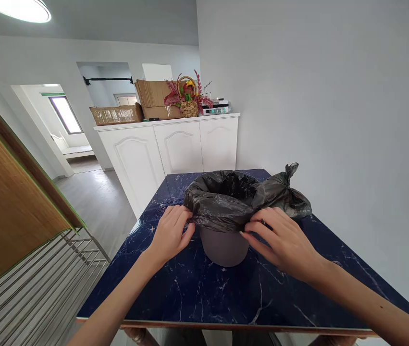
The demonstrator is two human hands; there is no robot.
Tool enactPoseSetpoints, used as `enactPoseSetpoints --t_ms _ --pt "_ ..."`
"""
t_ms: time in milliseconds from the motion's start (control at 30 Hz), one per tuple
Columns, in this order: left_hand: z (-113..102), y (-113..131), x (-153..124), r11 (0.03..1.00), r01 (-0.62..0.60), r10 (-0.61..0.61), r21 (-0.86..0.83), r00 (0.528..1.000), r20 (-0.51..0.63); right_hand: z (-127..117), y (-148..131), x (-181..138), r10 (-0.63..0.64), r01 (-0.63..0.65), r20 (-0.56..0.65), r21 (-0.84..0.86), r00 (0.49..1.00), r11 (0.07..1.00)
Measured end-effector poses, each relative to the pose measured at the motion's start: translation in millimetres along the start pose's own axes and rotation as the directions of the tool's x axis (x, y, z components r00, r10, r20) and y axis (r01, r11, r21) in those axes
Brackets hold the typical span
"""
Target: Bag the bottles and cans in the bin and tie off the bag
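A grey bin (225, 249) stands upright on the dark blue marbled table (211, 298). A black plastic bag (220, 210) lines it, with its edge folded down over the rim and the mouth open at the top. At the left side of the rim, my left hand (171, 231) pinches the bag's folded edge between thumb and fingers. My right hand (280, 239) grips the same edge at the front right, just above the bin's bare wall. Behind my right hand sits a knotted, filled black bag (298, 204), close against the bin; where the two bags meet is hard to tell.
Beyond the table a white cabinet (179, 149) carries cardboard boxes (117, 114), a flower basket (189, 108) and a clear bottle (218, 110). A metal rack (45, 274) with a wooden panel (13, 192) stands at the left. A wall borders the right.
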State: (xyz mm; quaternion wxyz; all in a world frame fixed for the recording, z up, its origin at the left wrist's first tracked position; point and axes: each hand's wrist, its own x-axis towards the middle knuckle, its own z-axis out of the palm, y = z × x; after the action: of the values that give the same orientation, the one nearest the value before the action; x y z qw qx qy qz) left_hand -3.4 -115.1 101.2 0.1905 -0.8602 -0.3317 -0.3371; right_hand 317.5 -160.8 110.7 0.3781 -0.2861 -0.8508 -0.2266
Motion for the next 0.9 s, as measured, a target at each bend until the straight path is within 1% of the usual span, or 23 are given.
enactPoseSetpoints --t_ms 67,133,200,233,300,367,400,433,500,533,600,667,733,767,833,900 --pt "1.2 -4.3 -5.9 0.999 -0.037 0.037 0.000 0.998 0.054 1.1 2.8 0.3 -0.014 0.014 0.018 -0.002 1.000 1.000" --pt "3.3 -7.9 -15.8 0.997 -0.073 0.073 -0.006 0.991 0.113 1.0 4.4 -2.4 -0.055 0.053 0.069 0.027 0.996 0.998" --pt "6.2 -10.6 -28.2 0.996 -0.089 0.091 -0.019 0.981 0.169 -2.0 2.3 -5.7 -0.115 0.101 0.139 0.110 0.984 0.989" --pt "7.9 -11.5 -34.9 0.996 -0.089 0.093 -0.027 0.977 0.194 -5.1 -0.6 -6.5 -0.136 0.105 0.170 0.179 0.976 0.978" --pt "11.3 -12.1 -48.7 0.996 -0.074 0.083 -0.047 0.968 0.236 -14.7 -8.9 -4.8 -0.118 0.043 0.196 0.348 0.973 0.936" --pt "14.0 -10.8 -63.0 0.997 -0.052 0.068 -0.065 0.961 0.269 -26.9 -17.5 2.6 -0.029 -0.043 0.151 0.453 0.988 0.890" --pt "14.9 -9.6 -70.2 0.996 -0.030 0.051 -0.080 0.956 0.287 -32.5 -20.5 8.2 0.022 -0.066 0.102 0.455 0.995 0.888" --pt "15.3 -8.3 -77.3 0.994 0.022 0.014 -0.110 0.949 0.316 -36.6 -21.9 14.5 0.062 -0.077 0.048 0.425 0.997 0.902" --pt "15.3 -6.1 -90.5 0.967 0.177 -0.093 -0.181 0.914 0.394 -38.5 -19.1 27.9 0.114 -0.103 -0.013 0.323 0.993 0.941" --pt "14.8 -5.6 -96.2 0.941 0.263 -0.151 -0.211 0.889 0.433 -36.0 -15.1 34.1 0.131 -0.125 -0.003 0.281 0.991 0.952" --pt "13.6 -5.9 -104.7 0.865 0.431 -0.272 -0.256 0.833 0.483 -25.8 -3.6 44.4 0.146 -0.158 0.069 0.237 0.987 0.959" --pt "12.8 -7.6 -109.5 0.802 0.530 -0.360 -0.275 0.796 0.487 -13.9 8.5 51.0 0.112 -0.143 0.146 0.226 0.983 0.964" --pt "13.2 -9.7 -111.6 0.753 0.593 -0.415 -0.287 0.765 0.492 -7.4 17.2 53.9 0.047 -0.093 0.196 0.232 0.979 0.968" --pt "13.7 -10.5 -112.2 0.750 0.597 -0.420 -0.284 0.762 0.494 -7.6 19.5 53.9 0.019 -0.069 0.213 0.229 0.977 0.971" --pt "15.1 -11.3 -113.3 0.759 0.589 -0.411 -0.277 0.764 0.498 -15.2 20.1 50.9 -0.012 -0.037 0.232 0.203 0.973 0.978" --pt "16.4 -11.2 -114.5 0.773 0.574 -0.398 -0.272 0.771 0.497 -30.1 17.3 43.7 -0.016 -0.027 0.242 0.174 0.970 0.984"
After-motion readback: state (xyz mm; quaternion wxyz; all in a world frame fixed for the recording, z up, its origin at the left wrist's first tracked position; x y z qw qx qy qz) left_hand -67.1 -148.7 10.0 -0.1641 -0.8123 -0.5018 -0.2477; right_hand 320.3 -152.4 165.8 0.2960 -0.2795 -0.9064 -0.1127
